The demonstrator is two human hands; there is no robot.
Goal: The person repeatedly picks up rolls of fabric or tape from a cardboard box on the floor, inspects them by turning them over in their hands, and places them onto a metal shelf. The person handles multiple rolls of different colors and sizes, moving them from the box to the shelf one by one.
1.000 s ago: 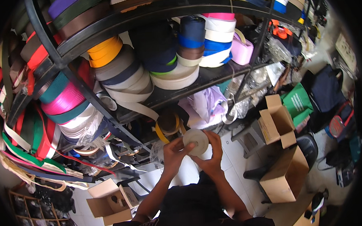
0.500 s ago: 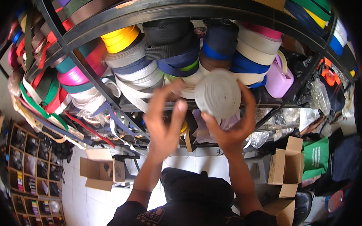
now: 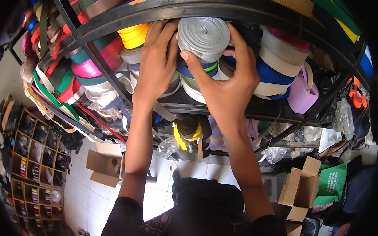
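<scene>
A roll of grey webbing (image 3: 206, 35), wound flat with its spiral face toward me, is at the shelf's upper middle. My right hand (image 3: 231, 74) grips it, thumb along its lower left front and fingers round its right side. Just left of the roll, my left hand (image 3: 157, 62) reaches into the stacks with its fingers stretched out; its fingertips are partly hidden and its thumb lies close to the roll's edge. Under the grey roll, blue webbing (image 3: 185, 71) shows. A yellow roll (image 3: 133, 35) sits beside my left hand.
A black metal shelf bar (image 3: 184, 12) curves above my hands. Cream and blue rolls (image 3: 275, 72) and a lilac plastic container (image 3: 301, 92) stand to the right. Below hangs a yellow strap (image 3: 179, 137). Cardboard boxes (image 3: 104, 164) and a wooden pigeonhole rack (image 3: 34, 158) stand lower left.
My right hand has carried the grey roll up and slightly left, onto the stacks. My left hand has moved up from in front of the shelf to the rolls beside it.
</scene>
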